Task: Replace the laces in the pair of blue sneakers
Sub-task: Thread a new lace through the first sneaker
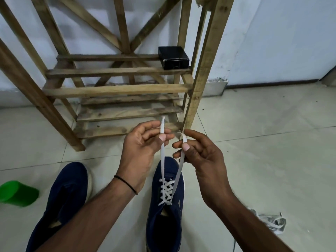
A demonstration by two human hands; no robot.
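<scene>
Navy-blue fabric sneaker (164, 220), partly laced, is shown on the tiled floor (263, 142), with its unlaced mate (65, 193) to its left. Above its toe, both ends of the flat white lace (166, 190) are pinched by the fingers of the left hand (140, 148) and the right hand (201, 159). A slatted wooden rack (116, 90) is seen beyond it.

Wooden rack (116, 90) against white wall (272, 42), black box (173, 58) on it, green cup (18, 194) on tiled floor (263, 142)

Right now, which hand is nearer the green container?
Left. The left hand is right of the green container, past the unlaced sneaker; the right hand is farther off, by the toe of the laced sneaker. Both pinch the white lace.
</scene>
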